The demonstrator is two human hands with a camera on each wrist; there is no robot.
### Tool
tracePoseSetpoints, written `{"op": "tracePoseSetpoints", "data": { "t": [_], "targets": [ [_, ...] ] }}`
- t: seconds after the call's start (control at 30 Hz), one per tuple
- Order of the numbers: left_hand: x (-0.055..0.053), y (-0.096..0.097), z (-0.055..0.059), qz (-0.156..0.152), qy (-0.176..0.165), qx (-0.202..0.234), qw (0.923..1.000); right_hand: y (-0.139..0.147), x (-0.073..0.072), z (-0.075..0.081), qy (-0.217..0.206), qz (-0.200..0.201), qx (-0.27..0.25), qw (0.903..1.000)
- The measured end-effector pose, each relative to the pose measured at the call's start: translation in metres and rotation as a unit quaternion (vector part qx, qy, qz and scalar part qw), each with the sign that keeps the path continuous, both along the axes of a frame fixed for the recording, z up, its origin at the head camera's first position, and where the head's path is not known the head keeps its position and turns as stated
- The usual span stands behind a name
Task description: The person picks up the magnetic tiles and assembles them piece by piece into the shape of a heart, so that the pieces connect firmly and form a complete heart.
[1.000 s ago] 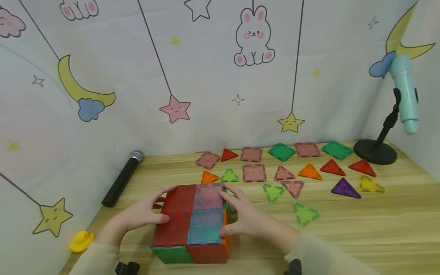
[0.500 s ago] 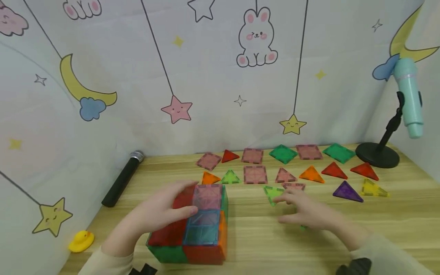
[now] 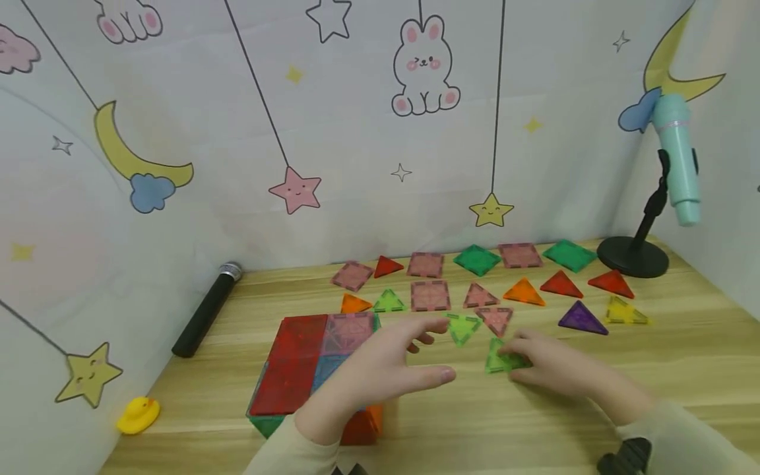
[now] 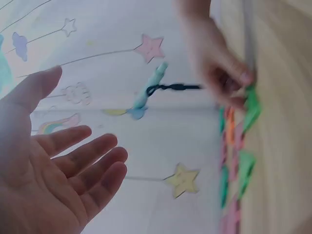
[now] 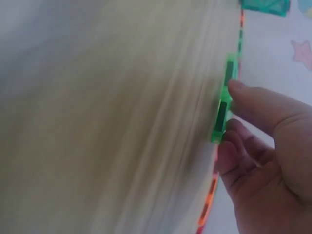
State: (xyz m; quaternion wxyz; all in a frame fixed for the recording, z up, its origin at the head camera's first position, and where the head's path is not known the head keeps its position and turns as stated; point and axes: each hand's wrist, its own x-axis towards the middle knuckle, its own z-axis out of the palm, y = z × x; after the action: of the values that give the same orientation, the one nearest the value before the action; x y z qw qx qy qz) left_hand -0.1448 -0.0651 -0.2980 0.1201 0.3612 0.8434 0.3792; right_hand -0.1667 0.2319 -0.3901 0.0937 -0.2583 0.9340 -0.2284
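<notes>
A light-green triangle magnetic tile (image 3: 495,358) is pinched between the thumb and fingers of my right hand (image 3: 555,369), low over the table. In the right wrist view the same tile (image 5: 225,105) stands edge-on at the fingertips. My left hand (image 3: 386,366), fingers loosely spread, hovers at the right of a box built of magnetic tiles (image 3: 291,366) and holds nothing. Its forearm hides part of the box's blue top and front. The box shows red, pink and blue on top, with green and orange sides.
Behind the hands lie several loose tiles, among them a pink square (image 3: 430,295), a light-green triangle (image 3: 462,328) and a purple triangle (image 3: 582,318). A black microphone (image 3: 208,310) and a yellow duck (image 3: 139,415) are at left. A mint microphone (image 3: 677,158) stands back right.
Both hands have left the tile box. The right hand has moved right and taken hold of the light-green triangle tile; the left has followed rightward past the box.
</notes>
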Motion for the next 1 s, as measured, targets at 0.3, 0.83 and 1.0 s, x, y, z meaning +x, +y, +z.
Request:
{"op": "tracePoseSetpoints", "data": {
  "t": [0.3,0.83,1.0],
  "targets": [
    [-0.002,0.029,-0.053,0.024,-0.062,-0.033,0.9973,-0.024,-0.016,-0.003,0.055,0.003,0.010,0.9984],
    [0.000,0.051,-0.097,0.075,0.006,-0.153,0.9853,-0.004,-0.024,-0.002,0.057,-0.009,-0.022,0.9981],
    [0.000,0.050,-0.102,0.091,0.047,-0.179,0.9785,0.003,-0.035,-0.003,0.105,-0.011,0.016,0.9943]
  ]
}}
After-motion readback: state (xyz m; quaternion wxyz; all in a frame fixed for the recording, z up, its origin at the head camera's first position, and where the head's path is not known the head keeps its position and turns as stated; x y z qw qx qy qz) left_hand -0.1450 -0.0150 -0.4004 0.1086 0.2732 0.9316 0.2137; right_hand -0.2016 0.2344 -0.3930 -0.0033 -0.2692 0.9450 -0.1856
